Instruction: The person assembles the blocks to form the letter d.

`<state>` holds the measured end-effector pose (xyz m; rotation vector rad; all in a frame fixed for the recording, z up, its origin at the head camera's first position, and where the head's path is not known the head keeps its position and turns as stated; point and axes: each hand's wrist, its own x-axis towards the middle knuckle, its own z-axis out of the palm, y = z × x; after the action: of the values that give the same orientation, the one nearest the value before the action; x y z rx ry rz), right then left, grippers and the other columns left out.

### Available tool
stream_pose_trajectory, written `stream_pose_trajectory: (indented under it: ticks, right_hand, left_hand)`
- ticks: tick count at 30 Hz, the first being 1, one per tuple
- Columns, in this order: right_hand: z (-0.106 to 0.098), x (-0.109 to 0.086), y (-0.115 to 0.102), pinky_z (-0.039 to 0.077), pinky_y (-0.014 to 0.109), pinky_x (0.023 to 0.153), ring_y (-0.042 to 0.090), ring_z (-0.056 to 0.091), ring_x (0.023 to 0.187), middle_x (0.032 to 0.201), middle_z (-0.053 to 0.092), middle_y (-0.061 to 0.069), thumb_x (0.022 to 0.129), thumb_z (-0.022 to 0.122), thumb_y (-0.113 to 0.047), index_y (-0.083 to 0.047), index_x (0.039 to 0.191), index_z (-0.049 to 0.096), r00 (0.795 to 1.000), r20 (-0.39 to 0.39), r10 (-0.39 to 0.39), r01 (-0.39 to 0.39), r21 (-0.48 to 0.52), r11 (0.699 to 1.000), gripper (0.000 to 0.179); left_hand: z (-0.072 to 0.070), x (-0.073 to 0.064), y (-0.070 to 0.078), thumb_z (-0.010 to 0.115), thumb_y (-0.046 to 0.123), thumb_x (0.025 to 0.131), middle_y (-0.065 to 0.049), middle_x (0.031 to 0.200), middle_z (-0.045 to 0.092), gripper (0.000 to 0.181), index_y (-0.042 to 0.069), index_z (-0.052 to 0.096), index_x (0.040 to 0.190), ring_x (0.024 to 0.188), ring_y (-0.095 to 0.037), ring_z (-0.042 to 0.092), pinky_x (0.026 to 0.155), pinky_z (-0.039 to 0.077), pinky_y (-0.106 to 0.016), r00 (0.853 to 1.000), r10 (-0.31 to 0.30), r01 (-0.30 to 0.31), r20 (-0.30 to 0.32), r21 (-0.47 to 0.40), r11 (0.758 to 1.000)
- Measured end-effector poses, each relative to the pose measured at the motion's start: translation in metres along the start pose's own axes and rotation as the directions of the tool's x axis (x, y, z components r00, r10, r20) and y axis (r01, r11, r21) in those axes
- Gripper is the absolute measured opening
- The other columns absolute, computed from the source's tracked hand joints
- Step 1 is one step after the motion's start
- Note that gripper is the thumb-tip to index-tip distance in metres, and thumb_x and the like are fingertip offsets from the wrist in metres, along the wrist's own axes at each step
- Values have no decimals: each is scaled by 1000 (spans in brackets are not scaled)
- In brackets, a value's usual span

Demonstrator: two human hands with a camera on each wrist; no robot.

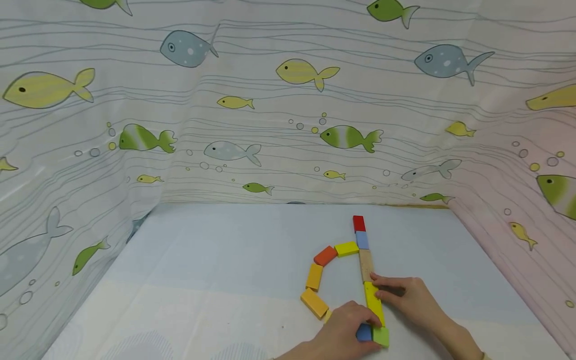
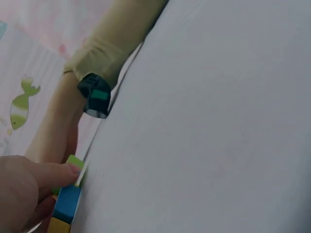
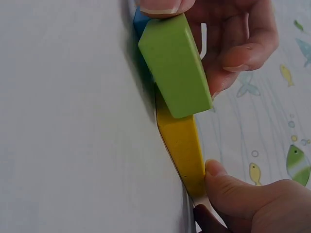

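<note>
With its thumb and index finger, my left hand (image 1: 344, 330) pinches a light green block (image 1: 381, 337) at the near end of a straight row. A blue block (image 1: 364, 333) sits beside it, partly covered by that hand. My right hand (image 1: 411, 300) is at the row's right side, its thumb against the long yellow block (image 1: 374, 304) and its index fingertip by the joint with the tan block (image 1: 366, 265). In the right wrist view, the green block (image 3: 175, 65) stands in front of the yellow block (image 3: 182, 150), whose far end the right thumb (image 3: 238, 191) touches.
Beyond the tan block the row continues with a light blue block (image 1: 362, 240) and a red one (image 1: 359, 223). A curve left of it has a yellow block (image 1: 346, 249), an orange-red block (image 1: 325, 256) and amber blocks (image 1: 314, 303). Fish-print cloth (image 1: 270, 115) surrounds the white tabletop (image 1: 202, 260).
</note>
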<state>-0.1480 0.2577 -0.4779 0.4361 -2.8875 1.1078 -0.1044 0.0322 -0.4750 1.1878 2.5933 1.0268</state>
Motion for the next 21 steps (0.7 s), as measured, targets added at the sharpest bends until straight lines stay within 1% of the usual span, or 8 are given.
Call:
stream_pose_trajectory:
  ticks: [6,12,15,17,21]
  right_hand:
    - [-1,0,0,53,40,99,14,66,117,118,71,-18,83,80,-35,-26,118,75,1000,2,3,-3,-3,1000,37]
    - [0,0,1,54,38,97,14,66,116,118,71,-17,83,80,-34,-25,118,75,1000,1,-15,15,5,1000,37]
    - [0,0,1,54,39,98,15,65,117,119,71,-17,83,80,-34,-25,119,75,1000,5,-7,7,7,1000,37]
    - [0,0,1,53,40,98,15,65,118,119,71,-17,83,80,-35,-26,119,74,1000,8,-1,1,4,1000,38]
    - [-1,0,0,53,42,99,16,65,119,120,70,-17,83,79,-36,-26,119,74,1000,13,6,-6,4,1000,38]
  left_hand:
    - [1,1,1,77,30,89,21,108,64,29,23,68,115,94,8,49,78,42,-6,999,-27,26,23,22,999]
    - [2,0,1,78,30,88,21,110,63,32,23,66,117,95,8,48,79,42,-6,998,-50,49,28,16,999]
    - [3,-1,1,77,31,88,21,112,61,33,25,65,119,97,9,48,80,43,-8,996,-80,80,34,-8,997]
    - [3,-1,0,77,32,89,21,113,60,34,25,65,120,99,8,49,81,45,-9,994,-99,101,38,-45,994]
    - [2,-4,-4,77,34,89,21,114,61,36,26,63,121,99,8,51,83,48,-10,992,-122,123,19,-109,986]
